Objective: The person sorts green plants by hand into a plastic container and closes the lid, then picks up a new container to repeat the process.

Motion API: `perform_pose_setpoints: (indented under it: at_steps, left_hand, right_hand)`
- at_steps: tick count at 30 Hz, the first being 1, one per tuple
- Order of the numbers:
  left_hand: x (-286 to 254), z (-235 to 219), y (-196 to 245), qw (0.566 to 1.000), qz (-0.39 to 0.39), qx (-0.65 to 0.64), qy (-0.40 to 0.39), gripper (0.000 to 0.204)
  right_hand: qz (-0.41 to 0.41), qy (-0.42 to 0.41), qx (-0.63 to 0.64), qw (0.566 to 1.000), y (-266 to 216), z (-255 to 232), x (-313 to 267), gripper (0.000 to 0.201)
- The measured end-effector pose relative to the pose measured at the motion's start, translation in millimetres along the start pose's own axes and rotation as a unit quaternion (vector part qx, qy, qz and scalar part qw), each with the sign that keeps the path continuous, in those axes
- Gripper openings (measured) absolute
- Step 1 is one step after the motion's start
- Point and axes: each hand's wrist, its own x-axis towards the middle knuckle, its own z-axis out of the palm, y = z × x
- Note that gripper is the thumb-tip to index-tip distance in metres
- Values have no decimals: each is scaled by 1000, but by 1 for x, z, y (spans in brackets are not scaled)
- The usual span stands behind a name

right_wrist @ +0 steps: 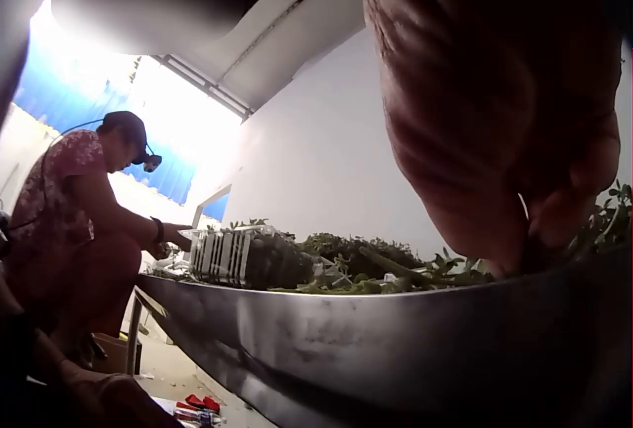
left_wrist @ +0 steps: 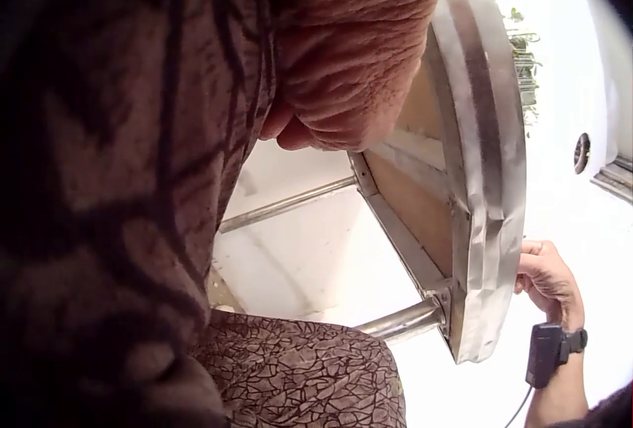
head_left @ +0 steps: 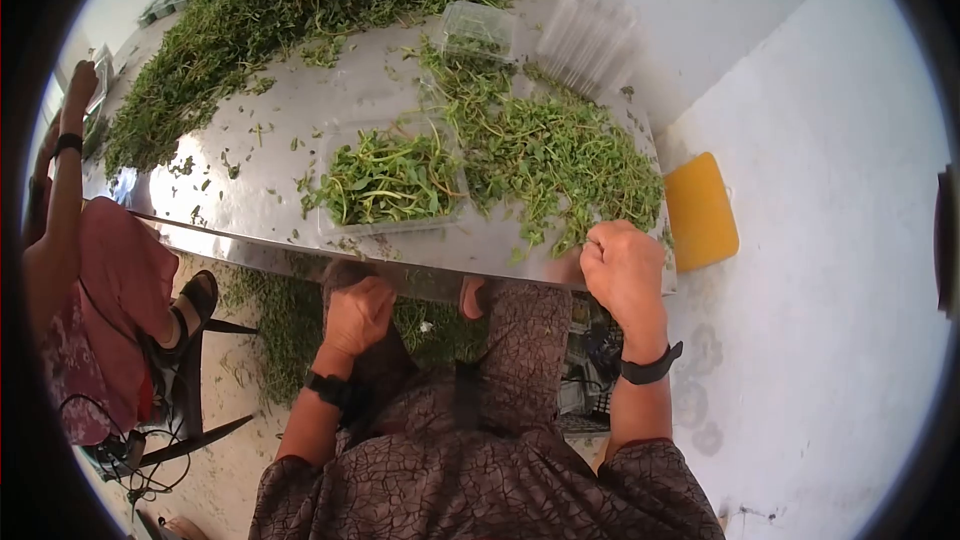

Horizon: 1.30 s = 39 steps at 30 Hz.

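Observation:
My right hand [head_left: 625, 265] is at the near edge of a heap of leafy green sprigs [head_left: 560, 155], at the table's right end. In the right wrist view its thumb and fingertips come together down at the sprigs and pinch them; the pinched part is mostly hidden. My left hand [head_left: 360, 318] is below the table edge, over my thigh, fingers curled, with nothing visible in it. An open clear plastic box [head_left: 375, 227] filled with the same sprigs stands on the table, left of the loose heap.
The metal table [head_left: 270, 155] bears a large mound of greens [head_left: 290, 0] at the back. An empty-looking clear box [head_left: 478, 28] and stacked clear containers [head_left: 590, 35] stand behind the heap. A yellow board [head_left: 703, 210] is by the wall. Another person [right_wrist: 89, 191] sits at the left.

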Motion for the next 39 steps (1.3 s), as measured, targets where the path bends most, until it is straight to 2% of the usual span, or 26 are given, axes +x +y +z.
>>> perform_pose_setpoints:
  at_steps: [4,7,9,13,16,18,21,25,28,30,34,37,39]
  left_hand:
    - [1,2,1,1000,-4,10,17,3]
    - [1,3,-1,1000,-2,13,10,3]
    - [2,2,-1,1000,-4,10,5,5]
    - [1,0,0,1000,-11,1,-2,7]
    - [1,-2,0,1000,-15,-5,1,6]
    - [2,-2,-1,1000,-19,-4,1,6]
    - [1,-2,-4,1000,-21,0,2,6]
    - [1,-2,-5,1000,-28,1,-2,6]
    - [2,-3,-5,999,-32,7,-5,6]
    - [1,-2,-6,1000,-28,9,4,6]
    - [1,-4,-6,1000,-21,8,6,6]
    - [3,-3,-5,1000,-25,10,3,6]
    - [2,-1,-7,1000,-22,5,10,5]
  right_hand:
    - [-3,43,61,997,-3,-4,8,10]
    - [39,56,95,993,-8,-13,20,7]
    - [37,13,63,997,-11,-13,29,8]
    - [53,-21,91,994,-20,-4,41,14]
    - [36,6,50,998,-28,2,48,24]
    - [26,-36,5,999,-33,4,53,29]
    - [17,-55,-48,997,-33,12,59,25]
    - [-7,-56,-52,997,-26,21,64,18]
    - [-33,-35,-75,996,-17,23,69,10]
    - [-9,9,-37,999,-12,17,71,8]
    - [45,26,39,998,-12,4,75,12]
    - [31,0,33,999,-14,3,71,13]
    - [58,-63,-14,996,-19,0,67,16]
